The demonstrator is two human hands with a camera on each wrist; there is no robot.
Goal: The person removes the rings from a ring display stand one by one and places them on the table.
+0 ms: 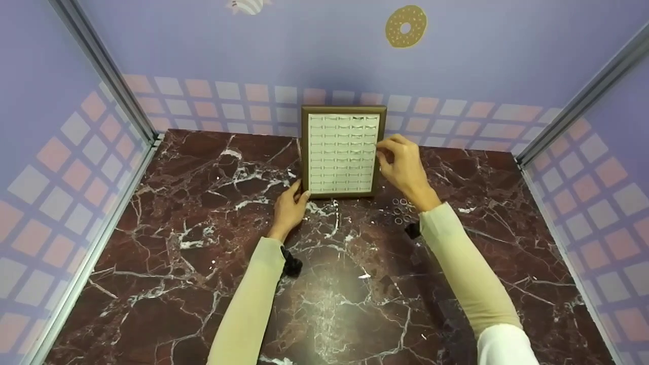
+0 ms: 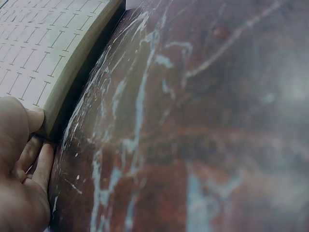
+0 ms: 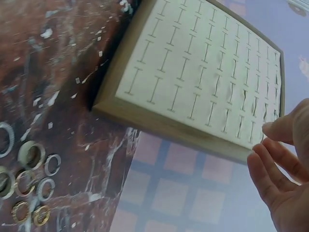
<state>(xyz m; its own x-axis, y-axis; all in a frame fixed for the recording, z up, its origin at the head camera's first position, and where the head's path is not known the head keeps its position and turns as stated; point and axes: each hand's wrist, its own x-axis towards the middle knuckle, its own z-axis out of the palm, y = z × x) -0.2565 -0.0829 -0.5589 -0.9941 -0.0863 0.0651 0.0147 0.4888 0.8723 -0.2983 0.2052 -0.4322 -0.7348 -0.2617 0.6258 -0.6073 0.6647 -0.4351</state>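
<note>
A ring display tray (image 1: 340, 197), with a brown frame and a pale slotted pad (image 3: 166, 77), stands nearly upright near the back wall. My left hand (image 1: 290, 209) grips its lower left corner, thumb (image 2: 35, 119) on the front and fingers by the side and underside. At the right edge, about mid-height or above, is my right hand (image 1: 404, 165). Its curled fingers (image 3: 259, 169) and thumb tip come close together beside the outer slots; whether they pinch anything is hidden. Several loose rings (image 3: 31, 154), silver and gold coloured, lie on the table below my right forearm.
The dark red marbled table (image 1: 177, 284) has white veins. A purple wall (image 1: 324, 56) with pink and white squares rises behind the tray. Side panels with metal posts (image 1: 109, 63) close in the left and right. Black wrist mounts (image 1: 291, 263) sit by both sleeves.
</note>
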